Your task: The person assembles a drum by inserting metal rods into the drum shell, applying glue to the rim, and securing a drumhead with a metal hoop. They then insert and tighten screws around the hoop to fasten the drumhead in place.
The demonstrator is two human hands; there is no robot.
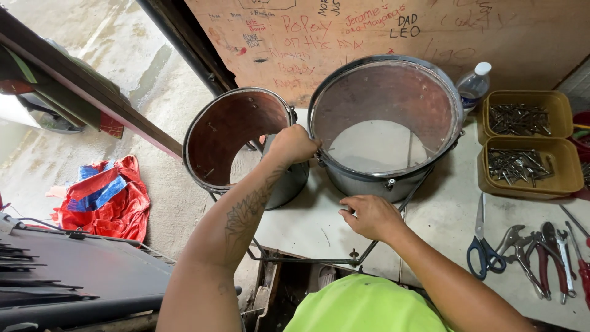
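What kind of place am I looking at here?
Probably a small repair workshop: two open drum shells stand on a worktable, beside trays of metal screws, scissors and pliers.

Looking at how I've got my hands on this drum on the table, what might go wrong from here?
1. The smaller drum shell sits at the table's left edge, partly overhanging; a nudge from your left hand might tip it off.
2. Your right hand works near thin metal rods under the big drum; fingers may get pinched.
3. The scissors and pliers lie close to your right forearm.
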